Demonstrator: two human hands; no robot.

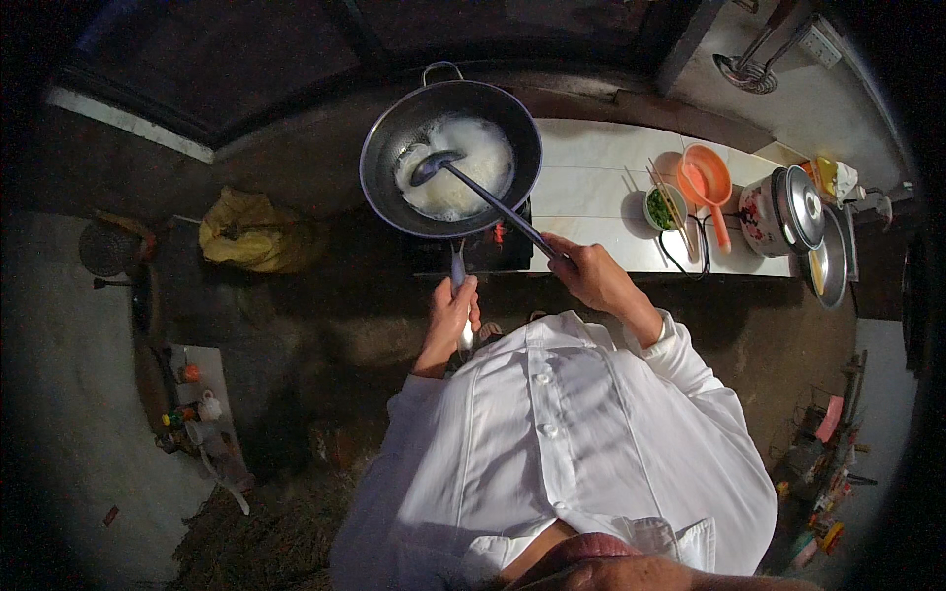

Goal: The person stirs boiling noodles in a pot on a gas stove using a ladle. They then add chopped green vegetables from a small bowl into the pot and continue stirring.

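A deep dark wok (378, 159) stands over a black stove (436, 258) in front of me. Pale, foamy liquid (484, 159) covers its bottom. My left hand (452, 310) is closed around the wok's long handle (457, 266). With my right hand (591, 273) I grip the shaft of a dark ladle (488, 196). The ladle's bowl dips into the liquid left of the wok's centre, and its shaft crosses over the wok's near right rim. What lies beneath the foam cannot be made out.
On the white tiled counter (576, 192) to the right are a bowl of chopped greens (660, 213) with chopsticks (676, 210) across it, an orange strainer (706, 173), and a floral pot (761, 214). A metal basin (836, 258) sits at the counter's end. Left is a yellow sack (240, 233).
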